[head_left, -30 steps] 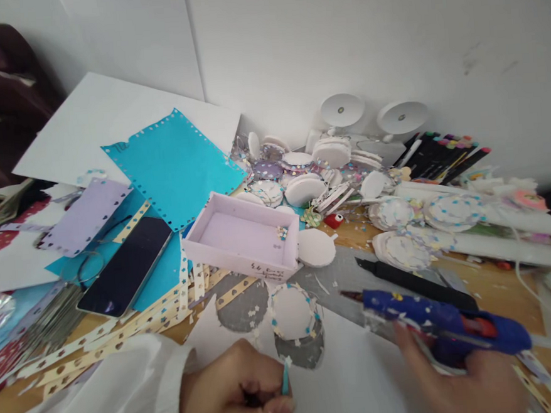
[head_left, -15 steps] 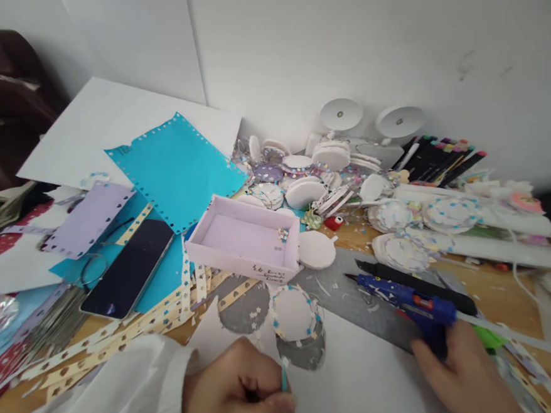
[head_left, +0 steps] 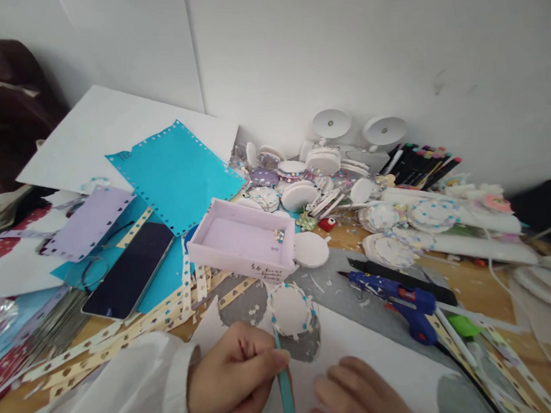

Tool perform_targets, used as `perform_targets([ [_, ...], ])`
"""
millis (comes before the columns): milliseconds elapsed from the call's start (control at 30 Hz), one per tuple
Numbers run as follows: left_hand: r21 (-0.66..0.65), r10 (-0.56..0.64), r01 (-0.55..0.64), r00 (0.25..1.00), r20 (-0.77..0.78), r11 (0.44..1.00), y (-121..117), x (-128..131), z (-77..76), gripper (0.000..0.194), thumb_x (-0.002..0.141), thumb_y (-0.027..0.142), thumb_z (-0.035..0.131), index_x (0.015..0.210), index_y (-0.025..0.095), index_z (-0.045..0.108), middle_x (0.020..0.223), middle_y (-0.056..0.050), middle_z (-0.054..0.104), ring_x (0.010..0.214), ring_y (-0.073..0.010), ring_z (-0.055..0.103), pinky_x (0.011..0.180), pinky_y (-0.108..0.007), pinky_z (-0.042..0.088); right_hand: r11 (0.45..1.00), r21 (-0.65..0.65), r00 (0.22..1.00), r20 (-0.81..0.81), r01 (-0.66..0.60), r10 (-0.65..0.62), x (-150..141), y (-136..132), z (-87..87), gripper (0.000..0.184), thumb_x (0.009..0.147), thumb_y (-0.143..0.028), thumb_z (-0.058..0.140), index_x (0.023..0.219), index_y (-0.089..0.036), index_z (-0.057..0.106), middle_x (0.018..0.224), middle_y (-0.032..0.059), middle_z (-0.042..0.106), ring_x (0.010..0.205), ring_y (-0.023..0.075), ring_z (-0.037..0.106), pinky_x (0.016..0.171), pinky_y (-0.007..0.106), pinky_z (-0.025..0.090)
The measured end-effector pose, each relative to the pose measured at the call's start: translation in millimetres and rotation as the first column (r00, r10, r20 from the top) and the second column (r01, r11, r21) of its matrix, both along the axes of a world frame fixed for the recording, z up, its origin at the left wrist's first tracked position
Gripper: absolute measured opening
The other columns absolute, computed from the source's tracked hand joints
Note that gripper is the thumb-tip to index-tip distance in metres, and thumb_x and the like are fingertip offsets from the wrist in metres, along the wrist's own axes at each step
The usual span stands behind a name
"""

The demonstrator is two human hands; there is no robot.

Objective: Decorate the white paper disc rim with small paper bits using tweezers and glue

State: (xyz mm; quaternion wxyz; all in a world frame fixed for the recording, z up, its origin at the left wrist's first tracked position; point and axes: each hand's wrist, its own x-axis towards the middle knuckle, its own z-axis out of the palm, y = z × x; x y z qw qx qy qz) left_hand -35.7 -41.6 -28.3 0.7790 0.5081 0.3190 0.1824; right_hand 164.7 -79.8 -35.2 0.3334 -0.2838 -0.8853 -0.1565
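Observation:
My left hand (head_left: 237,376) is closed in a pinch on a thin teal paper strip (head_left: 285,394) that runs down out of view at the bottom edge. My right hand (head_left: 357,392) lies just right of the strip, fingers curled loosely over white paper and holding nothing that I can see. Just beyond both hands lies a white round disc (head_left: 289,308) with small teal and white bits along its rim. A blue glue gun (head_left: 397,297) rests on the grey mat to the right, apart from both hands.
A shallow lilac box (head_left: 240,245) sits behind the disc. A dark phone (head_left: 129,270), teal paper (head_left: 173,169) and punched cream strips (head_left: 124,333) lie to the left. White foam discs (head_left: 322,162), markers (head_left: 418,162) and decorated rounds (head_left: 399,220) crowd the back right by the wall.
My right hand set the blue glue gun down on the mat and came left, beside the teal strip. My left hand kept its pinch and the strip now shows longer.

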Motion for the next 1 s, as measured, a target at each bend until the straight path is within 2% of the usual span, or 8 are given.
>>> perform_targets([
  [100, -0.001, -0.016, 0.016, 0.999, -0.037, 1.0, -1.9, 2.0, -0.6, 0.068, 0.077, 0.074, 0.046, 0.039, 0.018, 0.036, 0.027, 0.006, 0.034, 0.021, -0.0022, 0.023, 0.026, -0.017, 0.016, 0.986, 0.077, 0.989, -0.008, -0.145, 0.146, -27.2, 9.7, -5.0, 0.021, 0.089, -0.007, 0.048, 0.077, -0.023, 0.053, 0.062, -0.0051, 0.059, 0.056, 0.0117, 0.049, 0.057, 0.027, 0.04],
  [300, -0.01, -0.026, 0.025, 0.989, -0.144, 1.0, -5.1, 6.0, 3.9, 0.067, 0.074, 0.077, 0.045, 0.043, 0.019, 0.036, 0.029, 0.007, 0.034, 0.022, -0.0023, 0.024, 0.025, -0.016, 0.014, 0.966, -0.045, 0.967, 0.023, -0.254, 0.255, -27.0, 17.0, 3.0, 0.038, 0.088, 0.005, 0.031, 0.072, -0.023, 0.053, 0.045, -0.0067, 0.049, 0.044, 0.0127, 0.04, 0.042, 0.029, 0.029],
  [433, -0.014, -0.007, 0.005, 0.986, -0.165, 1.0, -0.7, 1.2, 6.4, 0.071, 0.078, 0.076, 0.04, 0.064, 0.011, 0.065, 0.029, 0.007, 0.037, 0.022, -0.0041, 0.026, 0.026, -0.016, 0.017, 0.983, -0.042, 0.984, 0.001, -0.179, 0.179, -10.8, 17.2, 9.9, 0.037, 0.085, 0.005, 0.032, 0.069, -0.023, 0.051, 0.048, -0.0038, 0.055, 0.047, 0.0127, 0.043, 0.044, 0.028, 0.033],
  [533, 0.052, 0.12, -0.11, 0.962, -0.246, 0.993, 9.8, -7.4, 8.0, 0.068, 0.08, 0.071, 0.042, 0.065, 0.01, 0.067, 0.029, 0.006, 0.038, 0.023, -0.004, 0.026, 0.03, -0.017, 0.018, 0.98, -0.179, 0.98, -0.192, -0.092, 0.057, 2.4, 15.0, 10.8, 0.03, 0.082, 0.003, 0.037, 0.067, -0.022, 0.043, 0.053, -0.0032, 0.053, 0.051, 0.0119, 0.044, 0.048, 0.027, 0.037],
  [633, 0.122, 0.222, -0.189, 0.901, -0.373, 0.974, 21.6, -13.5, 11.4, 0.057, 0.08, 0.063, 0.051, 0.061, 0.011, 0.064, 0.028, 0.007, 0.037, 0.025, -0.0033, 0.025, 0.033, -0.017, 0.018, 0.89, -0.424, 0.794, -0.592, -0.165, -0.135, 6.2, 11.2, 6.8, 0.026, 0.085, -0.004, 0.039, 0.068, -0.023, 0.033, 0.054, -0.0049, 0.035, 0.052, 0.0118, 0.036, 0.049, 0.026, 0.035],
  [733, 0.116, 0.19, -0.155, 0.883, -0.429, 0.981, 27.5, -12.9, 15.0, 0.047, 0.081, 0.055, 0.055, 0.076, 0.01, 0.068, 0.029, 0.008, 0.037, 0.027, -0.0038, 0.026, 0.034, -0.017, 0.018, 0.806, -0.491, 0.55, -0.795, -0.332, -0.257, 0.1, 6.9, 2.5, 0.016, 0.089, -0.014, 0.041, 0.079, -0.025, 0.038, 0.059, -0.0055, 0.028, 0.052, 0.0121, 0.034, 0.047, 0.026, 0.032],
  [833, 0.054, 0.129, -0.117, 0.892, -0.433, 0.992, 26.7, -9.0, 15.0, 0.044, 0.081, 0.052, 0.058, 0.087, 0.009, 0.069, 0.031, 0.009, 0.038, 0.027, -0.0036, 0.027, 0.033, -0.015, 0.017, 0.769, -0.512, 0.496, -0.817, -0.383, -0.296, -6.8, 3.3, 2.9, 0.009, 0.09, -0.019, 0.042, 0.088, -0.027, 0.041, 0.06, -0.005, 0.031, 0.052, 0.0132, 0.036, 0.047, 0.026, 0.032],
  [1000, -0.055, 0.156, -0.183, 0.934, -0.322, 0.982, 21.4, -6.5, 10.0, 0.039, 0.079, 0.05, 0.064, 0.079, 0.011, 0.069, 0.03, 0.01, 0.037, 0.025, -0.0009, 0.023, 0.03, -0.013, 0.013, 0.702, -0.547, 0.541, -0.797, -0.456, -0.269, -7.6, -1.2, 8.7, 0.01, 0.091, -0.019, 0.041, 0.088, -0.029, 0.04, 0.057, -0.0049, 0.036, 0.048, 0.0133, 0.038, 0.044, 0.025, 0.032],
])
